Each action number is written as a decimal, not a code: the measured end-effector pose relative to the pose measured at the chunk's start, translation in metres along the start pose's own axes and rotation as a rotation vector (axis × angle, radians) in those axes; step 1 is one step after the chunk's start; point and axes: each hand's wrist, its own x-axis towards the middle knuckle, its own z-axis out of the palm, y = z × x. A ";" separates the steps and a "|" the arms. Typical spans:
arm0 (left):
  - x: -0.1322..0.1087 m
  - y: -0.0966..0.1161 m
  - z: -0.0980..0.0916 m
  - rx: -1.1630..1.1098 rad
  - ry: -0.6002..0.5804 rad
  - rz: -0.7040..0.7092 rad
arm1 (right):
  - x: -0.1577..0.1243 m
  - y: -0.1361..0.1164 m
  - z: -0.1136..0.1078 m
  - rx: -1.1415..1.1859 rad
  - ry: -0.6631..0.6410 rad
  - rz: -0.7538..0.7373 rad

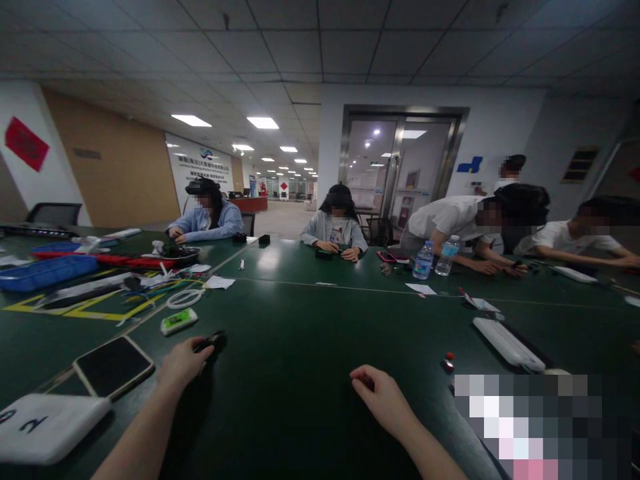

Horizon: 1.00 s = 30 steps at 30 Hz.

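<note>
Two hands lie low in frame: the left hand (184, 363) pinches a small black part (213, 341) that might slip from its fingertip hold, while the right hand (386, 400) curls loosely, empty.

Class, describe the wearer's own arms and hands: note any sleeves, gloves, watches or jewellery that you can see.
The left hand and right hand are bare, with no gloves, and no rings can be made out in the dim light. Both forearms are bare to the picture's edge: no sleeves, watch or bands show.
</note>
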 end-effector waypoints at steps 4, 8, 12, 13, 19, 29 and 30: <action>-0.002 0.004 -0.004 0.004 -0.063 -0.026 | 0.000 0.001 0.001 0.004 0.003 -0.009; -0.005 0.008 -0.007 -0.005 -0.056 -0.007 | 0.001 0.001 0.001 0.004 0.003 -0.005; -0.006 0.008 -0.008 -0.017 -0.050 0.002 | 0.001 0.001 0.001 -0.004 0.003 -0.002; -0.006 0.008 -0.008 -0.021 -0.050 0.001 | 0.001 0.001 0.001 -0.001 0.001 -0.006; -0.007 0.010 -0.008 -0.033 -0.055 -0.012 | -0.001 -0.003 0.000 -0.002 0.001 0.017; -0.007 0.009 -0.008 -0.046 -0.052 -0.007 | 0.002 0.003 0.001 0.005 -0.007 -0.012; -0.007 0.009 -0.009 -0.044 -0.053 -0.008 | 0.002 0.003 0.001 0.007 -0.009 -0.010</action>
